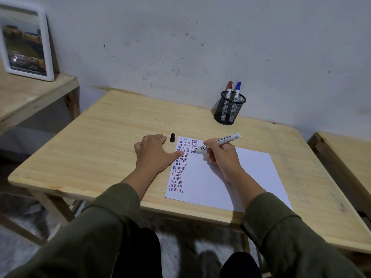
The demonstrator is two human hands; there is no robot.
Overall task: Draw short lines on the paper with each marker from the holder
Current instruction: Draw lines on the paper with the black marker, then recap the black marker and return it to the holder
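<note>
Head cam: right hand (222, 155) grips uncapped black marker (217, 142), tip at its 9 o'clock touching paper (230, 177). Left hand (154, 153) flat, fingers spread, thumb on paper edge. Cap (172, 137) just at its 1 o'clock. Holder (229, 110) w/ red (229, 89) & blue markers (237, 88), 12 o'clock.

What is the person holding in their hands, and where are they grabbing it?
The right hand holds a marker around the middle of its barrel, tip on the paper. The left hand holds nothing; it lies flat on the paper's edge.
</note>
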